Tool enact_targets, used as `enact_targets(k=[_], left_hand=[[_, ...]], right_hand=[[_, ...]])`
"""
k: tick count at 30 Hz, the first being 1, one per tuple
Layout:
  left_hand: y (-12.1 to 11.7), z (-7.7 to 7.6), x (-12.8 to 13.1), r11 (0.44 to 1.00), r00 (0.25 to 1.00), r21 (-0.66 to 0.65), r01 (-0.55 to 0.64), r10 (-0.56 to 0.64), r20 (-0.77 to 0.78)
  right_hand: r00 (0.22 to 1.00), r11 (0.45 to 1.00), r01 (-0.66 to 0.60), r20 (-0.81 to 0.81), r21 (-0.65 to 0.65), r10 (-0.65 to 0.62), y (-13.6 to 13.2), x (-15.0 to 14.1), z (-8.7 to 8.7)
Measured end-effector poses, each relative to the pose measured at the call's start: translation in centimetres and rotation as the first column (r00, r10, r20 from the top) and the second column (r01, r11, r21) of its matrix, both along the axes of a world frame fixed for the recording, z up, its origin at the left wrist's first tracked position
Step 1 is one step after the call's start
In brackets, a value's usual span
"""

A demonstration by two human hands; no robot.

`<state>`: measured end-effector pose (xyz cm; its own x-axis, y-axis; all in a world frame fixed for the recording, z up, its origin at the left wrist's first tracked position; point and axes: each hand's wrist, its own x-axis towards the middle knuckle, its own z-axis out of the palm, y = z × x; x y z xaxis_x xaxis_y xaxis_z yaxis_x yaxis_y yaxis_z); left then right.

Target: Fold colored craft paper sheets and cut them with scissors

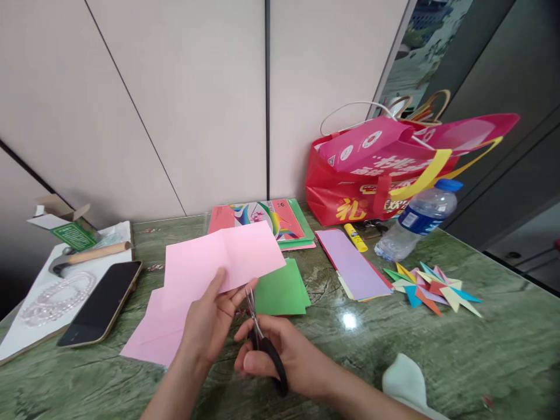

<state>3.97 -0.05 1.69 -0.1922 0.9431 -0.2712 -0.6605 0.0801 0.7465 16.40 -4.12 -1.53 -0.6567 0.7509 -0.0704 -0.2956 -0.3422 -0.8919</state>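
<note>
A creased sheet of pink paper is pinched between the thumb and fingers of my left hand, raised above the table. In my right hand is a pair of scissors with black handles, its blades pointing up close to the left fingertips and the paper's lower edge. Whether the blades touch the paper I cannot tell. More pink paper lies on the table under my left wrist. Behind my hands rests a small stack of green paper.
Farther back lies a coloured paper pack. Rightward are purple strips, a glue stick, a water bottle, folded paper pieces and a red bag. Leftward are a phone, a hammer, beads and a green box.
</note>
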Motion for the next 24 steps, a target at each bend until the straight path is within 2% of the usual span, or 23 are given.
enact_targets(k=[7,11,14,20,24], left_hand=[[-0.7,0.6,0.8,0.999,1.0,0.052,0.011,-0.011,0.011],[-1.3,0.6,1.4,0.996,0.996,-0.018,0.091,-0.092,-0.013],[-1.5,0.6,1.8,0.986,0.989,-0.099,0.132,-0.137,-0.047],[-1.8,0.6,2.2,0.97,0.984,-0.205,0.133,-0.155,-0.09],[-1.9,0.5,2.3,0.971,0.981,-0.203,0.128,-0.154,-0.12]], right_hand=[[0.999,0.999,0.022,0.044,0.041,-0.024,0.1,-0.3,-0.4],[0.999,0.997,0.017,0.04,0.079,-0.021,0.1,-0.3,-0.4],[0.997,0.989,0.064,0.022,0.131,-0.067,0.2,-0.2,-0.3],[0.997,0.987,0.08,-0.004,0.14,-0.081,0.2,-0.3,0.0],[0.996,0.987,0.085,-0.004,0.136,-0.085,0.3,-0.2,-0.1]])
